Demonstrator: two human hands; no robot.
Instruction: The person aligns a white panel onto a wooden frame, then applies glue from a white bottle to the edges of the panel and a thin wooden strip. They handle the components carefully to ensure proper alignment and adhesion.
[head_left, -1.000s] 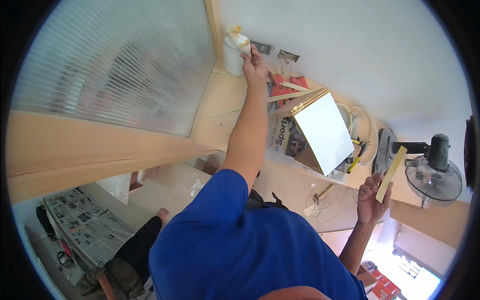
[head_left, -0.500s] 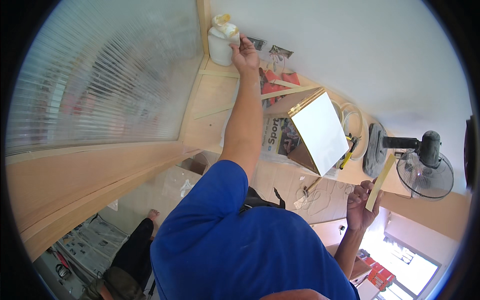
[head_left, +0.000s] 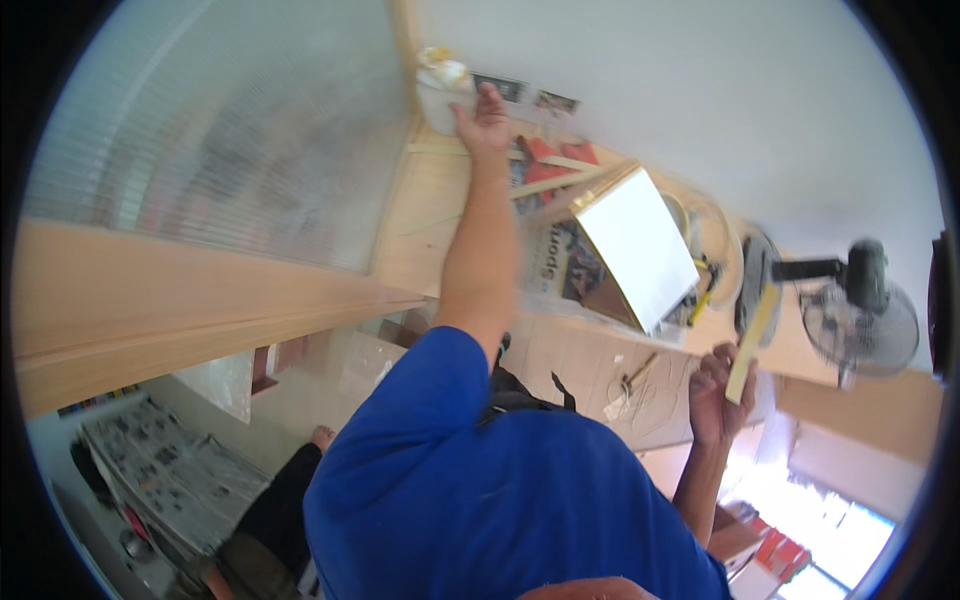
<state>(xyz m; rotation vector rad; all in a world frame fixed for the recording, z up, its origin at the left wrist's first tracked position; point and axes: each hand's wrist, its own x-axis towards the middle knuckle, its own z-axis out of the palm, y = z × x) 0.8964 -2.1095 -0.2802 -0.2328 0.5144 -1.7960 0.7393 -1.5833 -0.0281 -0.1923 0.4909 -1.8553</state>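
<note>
My left hand (head_left: 486, 122) is stretched out to the far corner, blurred, its thumb and fingers apart with nothing held between them. Its thumb overlaps the edge of a white plastic jug (head_left: 440, 105), whose top is smeared yellowish; whether they touch I cannot tell. On the right, my right hand (head_left: 718, 395) is closed around the lower end of a thin pale-yellow strip (head_left: 757, 340), which points up toward the fan. A box-like wooden piece with a glossy white face (head_left: 640, 250) stands tilted on newspaper (head_left: 560, 262) between my hands.
Ribbed glass (head_left: 220, 130) in a wooden frame borders the left. Two wall boxes (head_left: 500, 88) sit beside the jug. Red items (head_left: 575, 155) and pale strips lie on the wooden top. A black fan (head_left: 862, 320) stands at right. Another person's dark-clothed leg (head_left: 275, 500) shows lower left.
My left hand has drawn slightly back and down from the jug, its fingers wider apart. The view has shifted a little. My right hand keeps holding the strip.
</note>
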